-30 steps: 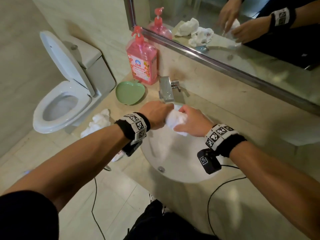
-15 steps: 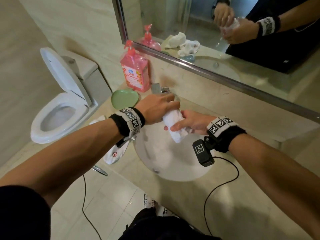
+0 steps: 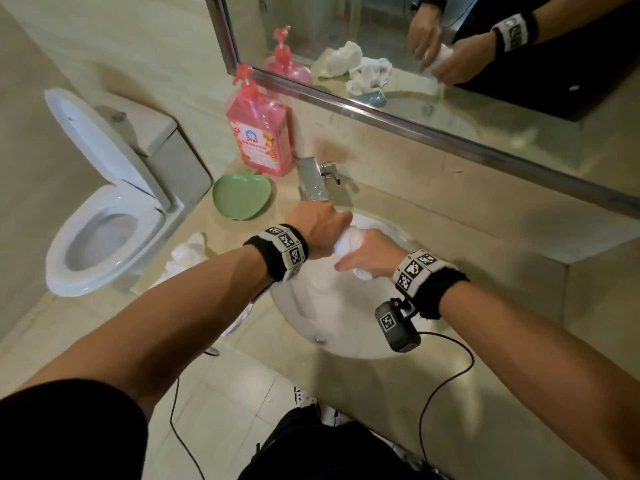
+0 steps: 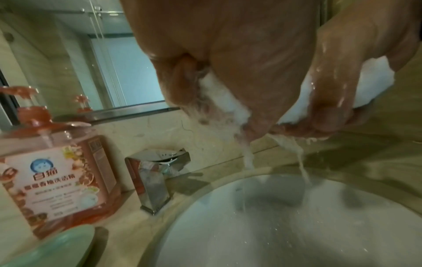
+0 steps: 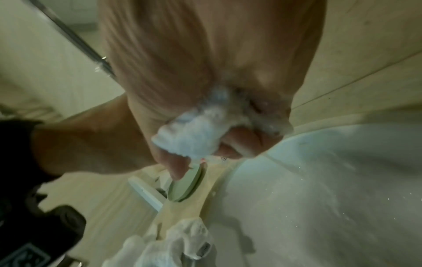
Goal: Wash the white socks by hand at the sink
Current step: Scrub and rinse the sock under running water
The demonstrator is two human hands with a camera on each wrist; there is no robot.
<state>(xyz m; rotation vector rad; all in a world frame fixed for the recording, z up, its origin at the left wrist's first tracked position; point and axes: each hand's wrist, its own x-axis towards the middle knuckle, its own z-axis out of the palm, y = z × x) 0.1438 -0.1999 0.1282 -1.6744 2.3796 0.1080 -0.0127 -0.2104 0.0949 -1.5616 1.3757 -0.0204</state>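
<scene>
both hands are wringing one white sock [image 3: 349, 244] over the sink [image 3: 332, 323], just in front of the faucet [image 3: 311, 183]. left hand [image 3: 320, 232] is wrapped tight around the upper end, right hand [image 3: 369, 252] is curled around the lower end, fingers fully closed on the fabric. in the left wrist view milky water is streaming off the sock [image 4: 224, 101] down into the basin [image 4: 297, 225].

handling, as a judgement: the sock is looking soft, limp and soaked, so heavier than dry and a bit slick with suds. it is not fragile, so hard twisting should be fine. best hold is probably what they are doing, one fist at each end, twisting opposite ways and keeping it over the bowl so runoff is landing inside.

more white socks [image 3: 187, 254] are lying bunched on the counter [image 3: 433, 393] left of the sink, near the green dish [image 3: 239, 197]. pink soap bottle [image 3: 259, 133] is standing behind the dish, by the mirror [image 3: 450, 64].
</scene>
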